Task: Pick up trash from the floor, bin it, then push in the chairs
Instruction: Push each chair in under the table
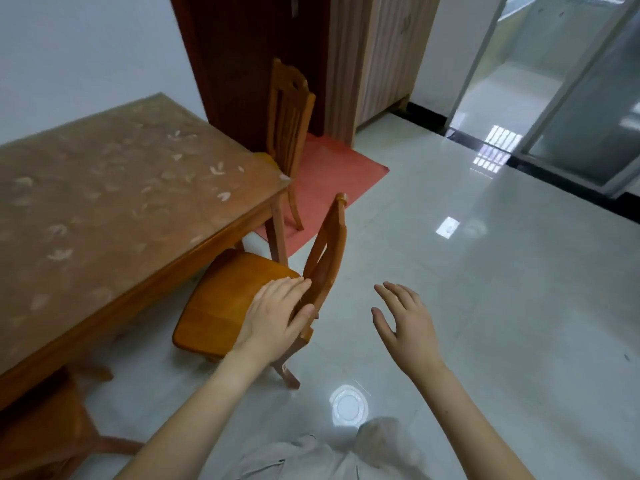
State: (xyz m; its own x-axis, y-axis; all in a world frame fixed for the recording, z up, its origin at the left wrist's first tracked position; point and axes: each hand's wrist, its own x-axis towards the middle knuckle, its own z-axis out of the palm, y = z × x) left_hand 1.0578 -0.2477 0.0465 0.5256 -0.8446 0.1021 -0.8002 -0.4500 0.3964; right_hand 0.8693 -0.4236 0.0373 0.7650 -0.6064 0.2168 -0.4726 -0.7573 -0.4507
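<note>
Head view | left hand grasping the backrest of the near chair; right hand released, fingers spread, just right of it | chair seat partly under the table; second chair at the table's far end

I saw a glossy pale tiled floor carrying a wooden table, chairs (three visible) and a red mat.
</note>
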